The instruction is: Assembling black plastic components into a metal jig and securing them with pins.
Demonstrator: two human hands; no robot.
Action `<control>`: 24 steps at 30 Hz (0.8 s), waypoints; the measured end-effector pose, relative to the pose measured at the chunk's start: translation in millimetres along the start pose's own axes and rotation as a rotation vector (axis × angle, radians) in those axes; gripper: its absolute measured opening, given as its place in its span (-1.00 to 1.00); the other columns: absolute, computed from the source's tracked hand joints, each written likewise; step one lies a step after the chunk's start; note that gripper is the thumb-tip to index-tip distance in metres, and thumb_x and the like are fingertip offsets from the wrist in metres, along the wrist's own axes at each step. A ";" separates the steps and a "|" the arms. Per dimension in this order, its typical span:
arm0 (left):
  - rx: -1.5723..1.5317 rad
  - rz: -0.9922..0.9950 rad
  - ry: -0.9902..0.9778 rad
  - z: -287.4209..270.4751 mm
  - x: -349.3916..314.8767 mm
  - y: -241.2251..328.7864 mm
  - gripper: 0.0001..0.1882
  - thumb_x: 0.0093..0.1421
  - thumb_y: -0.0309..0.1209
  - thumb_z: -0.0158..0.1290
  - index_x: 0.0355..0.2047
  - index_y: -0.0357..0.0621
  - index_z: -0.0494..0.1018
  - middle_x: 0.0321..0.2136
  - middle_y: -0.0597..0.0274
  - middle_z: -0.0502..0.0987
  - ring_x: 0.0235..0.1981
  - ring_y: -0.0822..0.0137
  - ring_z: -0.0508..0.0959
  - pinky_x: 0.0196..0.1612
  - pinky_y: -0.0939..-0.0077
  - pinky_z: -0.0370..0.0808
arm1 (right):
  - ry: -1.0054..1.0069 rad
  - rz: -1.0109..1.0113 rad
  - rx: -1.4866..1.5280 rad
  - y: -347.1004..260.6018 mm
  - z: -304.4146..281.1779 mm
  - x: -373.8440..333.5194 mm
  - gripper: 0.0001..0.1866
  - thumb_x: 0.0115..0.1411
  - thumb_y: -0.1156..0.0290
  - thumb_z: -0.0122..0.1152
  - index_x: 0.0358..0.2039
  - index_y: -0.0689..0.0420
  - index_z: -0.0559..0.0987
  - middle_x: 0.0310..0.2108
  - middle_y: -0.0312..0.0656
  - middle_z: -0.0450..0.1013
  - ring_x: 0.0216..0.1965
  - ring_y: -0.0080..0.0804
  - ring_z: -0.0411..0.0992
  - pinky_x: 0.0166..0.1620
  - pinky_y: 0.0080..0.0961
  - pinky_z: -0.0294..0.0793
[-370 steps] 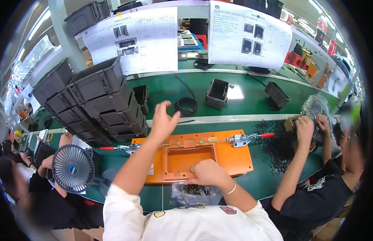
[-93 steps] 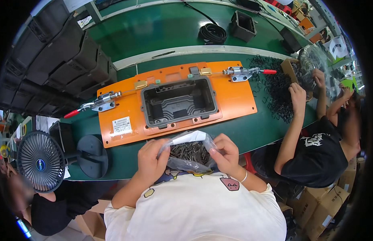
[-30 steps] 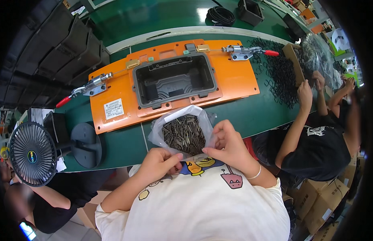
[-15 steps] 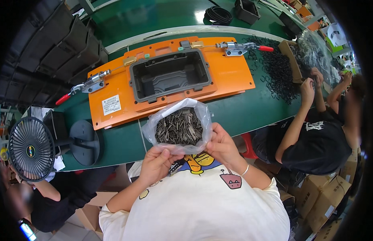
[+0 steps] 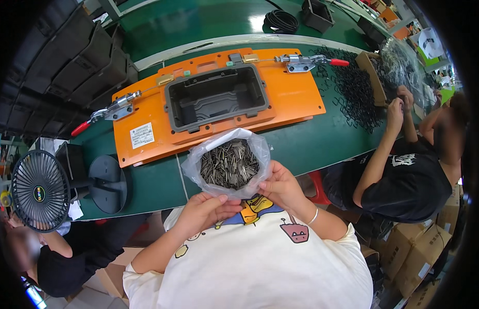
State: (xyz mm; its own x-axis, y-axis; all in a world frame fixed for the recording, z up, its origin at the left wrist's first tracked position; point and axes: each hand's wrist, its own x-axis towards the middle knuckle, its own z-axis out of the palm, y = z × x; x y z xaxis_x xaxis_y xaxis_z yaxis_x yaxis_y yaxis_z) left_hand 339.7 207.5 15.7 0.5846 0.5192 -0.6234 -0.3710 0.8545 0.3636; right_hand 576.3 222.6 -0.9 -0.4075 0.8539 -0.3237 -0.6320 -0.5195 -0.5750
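A clear plastic bag (image 5: 195, 174) full of short metal pins (image 5: 229, 164) sits at the bench's near edge, its mouth spread wide and its rim rolled back. At the bag's near left rim, my left hand (image 5: 207, 210) is closed, with the thumb against the plastic and the fingers curled below. My right hand (image 5: 283, 188) pinches the near right rim between thumb and fingers. Just beyond the bag, a black rectangular plastic housing (image 5: 181, 123) rests open side up in an orange fixture (image 5: 296, 92).
Toggle clamps with red handles (image 5: 339, 62) flank the housing. A black fan (image 5: 41, 193) stands left, below stacked dark bins (image 5: 90, 62). Black hook-shaped parts (image 5: 355, 92) lie in a heap at right, near a co-worker's hands (image 5: 396, 110). Cardboard boxes (image 5: 417, 250) stand lower right.
My left hand has shifted slightly right along the bag's near rim, and its fingers now lie straighter below the edge. My right hand stays at its side of the bag.
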 end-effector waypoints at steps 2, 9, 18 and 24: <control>-0.058 0.078 -0.038 -0.1 0.2 -2.1 -0.70 0.29 -0.47 -0.05 0.00 -0.37 0.35 -0.06 -0.09 0.48 -0.02 0.15 0.52 0.07 0.33 0.47 | -0.030 -0.017 0.157 4.1 0.4 3.2 -0.77 0.13 0.68 0.12 -0.20 0.19 0.42 -0.13 -0.12 0.47 -0.07 -0.33 0.46 0.07 -0.36 0.43; -0.013 0.224 -0.048 -3.6 0.0 -7.6 -0.73 0.30 -0.49 -0.07 -0.03 -0.37 0.37 -0.05 -0.11 0.48 -0.01 0.16 0.51 0.07 0.36 0.47 | -0.079 0.104 0.004 -17.8 -1.2 9.8 -0.54 -0.02 0.65 0.23 -0.05 0.25 0.41 -0.17 -0.09 0.50 -0.11 -0.31 0.48 0.05 -0.35 0.42; 0.139 0.168 0.107 -0.5 -1.1 -2.9 -0.77 0.27 -0.51 -0.02 -0.10 -0.38 0.41 -0.14 -0.04 0.54 -0.16 0.20 0.59 -0.09 0.40 0.55 | 0.311 -0.361 -1.177 -45.8 27.9 -1.4 -0.45 0.01 0.26 0.41 -0.16 0.27 0.29 -0.42 -0.10 0.44 -0.45 -0.45 0.46 -0.39 -0.53 0.48; 0.150 0.182 0.101 -5.5 -2.5 -3.1 -0.78 0.25 -0.52 0.00 -0.10 -0.36 0.43 -0.17 -0.02 0.55 -0.21 0.24 0.60 -0.13 0.40 0.56 | 0.190 -0.425 -1.443 -49.3 35.0 11.2 -0.77 0.03 0.45 0.34 -0.41 0.31 0.50 -0.56 -0.19 0.44 -0.60 -0.59 0.38 -0.53 -0.64 0.40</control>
State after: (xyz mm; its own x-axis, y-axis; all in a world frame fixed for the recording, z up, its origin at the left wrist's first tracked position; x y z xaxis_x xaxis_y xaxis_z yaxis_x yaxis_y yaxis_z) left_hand 335.4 203.4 12.3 0.4404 0.6664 -0.6017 -0.3474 0.7444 0.5702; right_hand 579.8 256.7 50.1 -0.2070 0.9780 0.0268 0.5364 0.1363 -0.8329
